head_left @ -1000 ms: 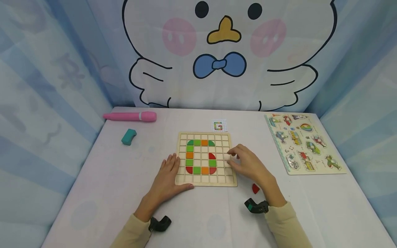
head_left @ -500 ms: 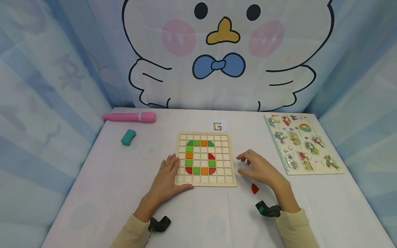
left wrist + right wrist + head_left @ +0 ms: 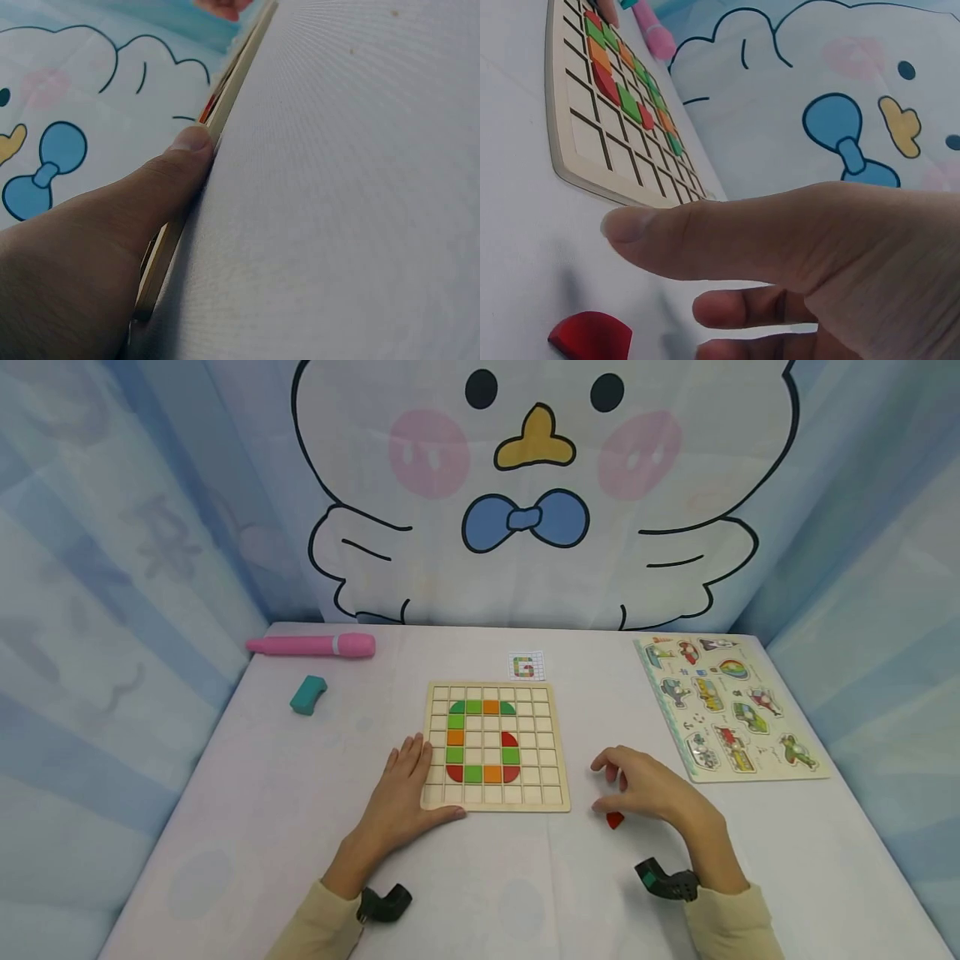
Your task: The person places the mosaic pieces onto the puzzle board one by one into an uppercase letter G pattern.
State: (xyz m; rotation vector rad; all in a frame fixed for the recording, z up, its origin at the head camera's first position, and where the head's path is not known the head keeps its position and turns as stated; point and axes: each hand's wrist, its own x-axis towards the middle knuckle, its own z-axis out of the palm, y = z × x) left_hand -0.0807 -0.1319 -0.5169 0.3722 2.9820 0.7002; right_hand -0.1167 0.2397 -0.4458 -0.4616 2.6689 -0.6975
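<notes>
A wooden grid board [image 3: 543,793] lies mid-table, with green, orange and red tiles set in a G-like shape. My left hand [image 3: 401,789] rests at its left side, fingers straight along the edge and thumb at the near left corner. To the right of the board, my right hand [image 3: 645,785] hovers over the table with loosely bent fingers and thumb apart, holding nothing. Under its thumb a loose red quarter-round tile [image 3: 615,820] is partly hidden in the head view. The right wrist view shows this red tile [image 3: 592,335] on the cloth below the thumb.
Behind the board lies a small printed card [image 3: 527,666] with a coloured G pattern. A picture puzzle board [image 3: 731,710] is at the right. At the far left lie a pink pen-shaped thing [image 3: 311,646] and a teal block [image 3: 308,695].
My right hand has moved from the board's right edge rightward and toward me, over the loose red tile. My left hand has stayed in place at the board.
</notes>
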